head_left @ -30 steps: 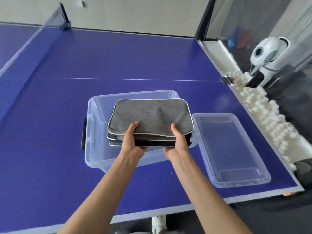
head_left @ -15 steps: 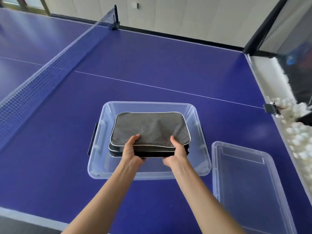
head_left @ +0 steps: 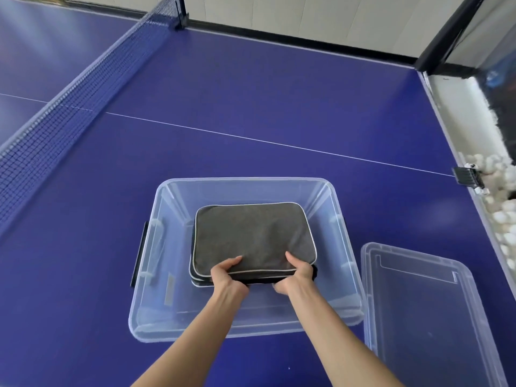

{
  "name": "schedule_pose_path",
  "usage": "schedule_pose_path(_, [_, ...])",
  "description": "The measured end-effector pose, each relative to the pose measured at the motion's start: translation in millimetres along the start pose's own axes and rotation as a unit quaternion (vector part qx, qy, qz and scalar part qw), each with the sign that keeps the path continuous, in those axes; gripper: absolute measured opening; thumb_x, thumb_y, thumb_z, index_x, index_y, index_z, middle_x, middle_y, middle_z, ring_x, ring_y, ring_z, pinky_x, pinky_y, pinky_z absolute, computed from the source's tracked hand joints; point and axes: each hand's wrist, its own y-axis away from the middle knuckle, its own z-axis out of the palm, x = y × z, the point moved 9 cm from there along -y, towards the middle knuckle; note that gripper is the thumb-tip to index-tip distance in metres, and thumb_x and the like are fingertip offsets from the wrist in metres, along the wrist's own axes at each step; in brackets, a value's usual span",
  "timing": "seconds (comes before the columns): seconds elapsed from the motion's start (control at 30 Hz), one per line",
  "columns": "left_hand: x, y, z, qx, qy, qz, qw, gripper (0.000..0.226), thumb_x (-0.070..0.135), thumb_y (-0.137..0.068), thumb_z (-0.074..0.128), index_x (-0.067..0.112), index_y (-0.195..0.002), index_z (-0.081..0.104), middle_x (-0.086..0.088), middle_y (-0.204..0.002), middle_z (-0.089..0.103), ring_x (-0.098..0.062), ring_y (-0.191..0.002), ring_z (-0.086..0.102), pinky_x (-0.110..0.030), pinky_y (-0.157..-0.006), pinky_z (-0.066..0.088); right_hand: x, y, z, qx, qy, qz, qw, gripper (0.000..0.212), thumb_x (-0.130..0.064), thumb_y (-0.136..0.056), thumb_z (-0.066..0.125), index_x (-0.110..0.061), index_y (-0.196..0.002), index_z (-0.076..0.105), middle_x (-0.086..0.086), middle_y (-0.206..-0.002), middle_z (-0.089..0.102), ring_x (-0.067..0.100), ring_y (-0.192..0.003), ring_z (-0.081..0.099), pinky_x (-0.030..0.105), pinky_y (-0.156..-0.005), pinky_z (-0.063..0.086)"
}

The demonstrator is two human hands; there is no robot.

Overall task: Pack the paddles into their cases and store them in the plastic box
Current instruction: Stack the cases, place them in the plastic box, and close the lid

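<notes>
A: Since a second ago the stacked cases (head_left: 254,238) sit lower, inside the plastic box (head_left: 346,263).
B: The left hand (head_left: 227,277) and right hand (head_left: 297,276) grip their near edge; fingers beneath are hidden.
A: The cases lie flat, long axis left to right

Gaps flank the cases (head_left: 254,236) inside the plastic box (head_left: 346,263); lid (head_left: 430,317) lies right.
</notes>
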Motion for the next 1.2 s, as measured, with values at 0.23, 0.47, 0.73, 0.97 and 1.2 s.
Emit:
schedule_pose_path(0.23, [8.7,-26.1,-10.8,0.04,-0.039,-0.007,0.998,0.05,-0.009,-0.063,0.054,0.008,-0.109,0.065,-0.009,-0.116,0.065,-0.034,-0.106,0.06,-0.047,-0.099,0.045,6.3,-20.9,-4.3,0.03,0.121,-0.009,0.992,0.041,-0.001,-0.075,0.071,-0.007,-0.113,0.06,0.009,-0.116,0.065,0.032,-0.105,0.062,0.05,-0.095,0.048])
schedule_pose_path(0.47, [13.7,-12.3,-15.7,0.062,-0.195,0.038,0.978,0.054,0.022,-0.086,0.065,0.009,-0.132,0.041,-0.005,-0.132,0.049,-0.026,-0.126,0.045,-0.04,-0.106,0.037,-0.6,-47.9,-13.8,0.059,0.173,-0.057,0.982,0.072,-0.018,-0.063,0.087,-0.014,-0.124,0.05,0.009,-0.12,0.06,0.032,-0.108,0.058,0.047,-0.088,0.052])
schedule_pose_path(0.73, [11.4,0.2,-24.0,0.045,-0.214,0.011,0.976,0.027,0.015,-0.088,0.062,0.01,-0.11,0.047,-0.008,-0.09,0.052,-0.027,-0.104,0.049,-0.039,-0.091,0.043,0.6,0.0,-20.9,0.062,0.166,-0.092,0.98,0.06,-0.013,-0.075,0.078,-0.006,-0.126,0.046,0.01,-0.126,0.053,0.033,-0.114,0.053,0.044,-0.093,0.05])
schedule_pose_path(0.97, [1.8,-0.3,-56.8,0.06,-0.274,-0.026,0.96,0.028,0.013,-0.081,0.07,0.004,-0.082,0.044,-0.009,-0.081,0.048,-0.026,-0.098,0.05,-0.043,-0.093,0.046,29.5,20.4,-76.0,0.146,0.115,-0.11,0.976,0.038,-0.021,-0.079,0.075,-0.008,-0.101,0.047,0.007,-0.088,0.049,0.026,-0.078,0.051,0.04,-0.083,0.05])
schedule_pose_path(1.2, [1.2,-4.5,-78.5,0.064,-0.319,-0.012,0.946,0.04,0.011,-0.078,0.074,0.006,-0.105,0.045,-0.01,-0.098,0.052,-0.026,-0.097,0.051,-0.039,-0.082,0.049,50.3,23.0,-100.5,0.166,0.089,-0.109,0.976,0.049,-0.021,-0.08,0.074,0.0,-0.117,0.05,0.014,-0.106,0.053,0.036,-0.105,0.055,0.042,-0.092,0.049])
